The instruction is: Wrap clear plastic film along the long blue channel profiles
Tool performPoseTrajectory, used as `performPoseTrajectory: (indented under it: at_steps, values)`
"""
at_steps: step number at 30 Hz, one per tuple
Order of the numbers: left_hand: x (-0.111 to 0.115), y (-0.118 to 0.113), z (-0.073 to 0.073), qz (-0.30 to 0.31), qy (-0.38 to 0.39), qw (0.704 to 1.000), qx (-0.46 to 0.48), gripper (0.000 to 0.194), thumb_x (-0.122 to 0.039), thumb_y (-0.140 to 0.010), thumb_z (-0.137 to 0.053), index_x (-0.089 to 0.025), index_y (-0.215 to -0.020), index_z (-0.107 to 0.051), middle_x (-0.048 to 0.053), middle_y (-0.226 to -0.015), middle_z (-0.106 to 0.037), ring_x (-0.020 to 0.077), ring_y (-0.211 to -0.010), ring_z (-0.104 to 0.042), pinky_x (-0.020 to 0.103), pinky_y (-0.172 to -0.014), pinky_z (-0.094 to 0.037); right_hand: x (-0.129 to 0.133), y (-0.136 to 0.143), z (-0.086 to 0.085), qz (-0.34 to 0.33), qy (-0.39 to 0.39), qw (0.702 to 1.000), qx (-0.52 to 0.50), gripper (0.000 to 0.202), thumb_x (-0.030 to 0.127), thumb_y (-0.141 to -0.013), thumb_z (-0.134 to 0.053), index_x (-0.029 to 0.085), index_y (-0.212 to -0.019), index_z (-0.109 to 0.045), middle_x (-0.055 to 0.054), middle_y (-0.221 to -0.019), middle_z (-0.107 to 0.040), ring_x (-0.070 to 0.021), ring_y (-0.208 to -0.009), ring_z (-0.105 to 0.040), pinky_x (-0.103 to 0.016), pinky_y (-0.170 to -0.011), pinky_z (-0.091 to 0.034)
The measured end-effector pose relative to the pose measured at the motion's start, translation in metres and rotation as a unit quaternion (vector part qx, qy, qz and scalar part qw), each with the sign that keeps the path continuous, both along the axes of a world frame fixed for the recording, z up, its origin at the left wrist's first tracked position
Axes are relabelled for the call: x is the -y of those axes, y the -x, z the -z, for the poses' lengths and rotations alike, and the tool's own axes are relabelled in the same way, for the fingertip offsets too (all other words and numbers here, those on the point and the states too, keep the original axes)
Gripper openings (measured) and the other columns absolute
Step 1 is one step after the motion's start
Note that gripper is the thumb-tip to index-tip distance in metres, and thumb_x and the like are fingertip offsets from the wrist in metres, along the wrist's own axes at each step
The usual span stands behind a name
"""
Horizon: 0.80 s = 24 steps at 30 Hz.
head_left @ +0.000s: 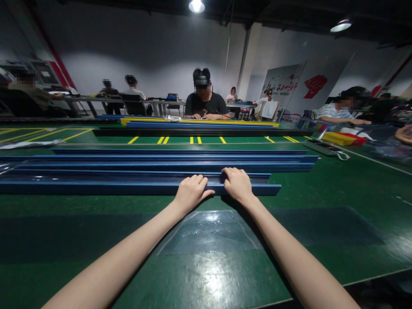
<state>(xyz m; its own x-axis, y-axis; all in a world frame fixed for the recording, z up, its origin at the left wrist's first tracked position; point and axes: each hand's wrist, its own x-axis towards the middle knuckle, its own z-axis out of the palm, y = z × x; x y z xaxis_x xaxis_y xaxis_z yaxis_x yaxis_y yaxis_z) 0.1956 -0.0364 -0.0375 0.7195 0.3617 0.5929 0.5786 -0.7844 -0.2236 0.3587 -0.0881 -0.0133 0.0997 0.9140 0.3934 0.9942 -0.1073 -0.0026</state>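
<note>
A long blue plastic channel (96, 188) lies across the green table, nearest to me, with its open side facing up. My left hand (190, 193) is closed over its near wall, fingertips inside the trough and thumb stretched out to the right along the front. A short way to the right, my right hand (238, 185) grips the same channel, its fingers curled over the near wall. The channel's right end sticks out past my right hand. Right behind it lies another blue channel (283, 167), parallel and apart from my hands.
A clear plastic sheet (206, 240) lies flat under my forearms. Farther back are a black strip (193, 132) and yellow strips (225, 122). A phone-like dark object (325, 149) lies at right. A person (206, 101) sits opposite; others work at tables around.
</note>
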Motion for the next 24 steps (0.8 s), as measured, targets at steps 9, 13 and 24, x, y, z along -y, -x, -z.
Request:
performPoseTrajectory:
  at_steps: [9,13,24]
  values:
    - [-0.001,0.001,0.000,0.006,0.005,1.000,-0.004,0.038,-0.051,-0.081,-0.039,-0.016,-0.076,-0.052,0.005,-0.072,-0.056,0.0172,-0.069,-0.050,0.028,-0.057,-0.030,0.000,-0.003,0.001,-0.006,-0.003,1.000,0.014,0.036,0.015,-0.073,-0.037,0.017,-0.100,-0.060,-0.007,-0.095,-0.065,-0.0170,-0.084,-0.056,-0.027,-0.074,-0.032]
    - [-0.003,0.001,0.003,0.011,0.004,1.000,-0.001,0.036,-0.050,-0.080,-0.041,-0.016,-0.079,-0.052,0.004,-0.074,-0.057,0.0173,-0.070,-0.050,0.028,-0.059,-0.031,-0.001,-0.003,0.003,-0.015,-0.014,1.000,0.012,0.036,0.015,-0.072,-0.038,0.017,-0.100,-0.061,-0.007,-0.095,-0.065,-0.0167,-0.085,-0.057,-0.026,-0.075,-0.032]
    - [-0.002,0.000,0.001,0.050,0.005,0.999,-0.003,0.031,-0.042,-0.082,-0.045,-0.014,-0.094,-0.051,0.006,-0.082,-0.056,0.0185,-0.077,-0.049,0.029,-0.064,-0.033,0.003,-0.027,0.006,0.009,-0.016,1.000,0.022,0.039,0.014,-0.070,-0.038,0.019,-0.101,-0.062,-0.005,-0.099,-0.065,-0.0163,-0.088,-0.057,-0.025,-0.077,-0.035]
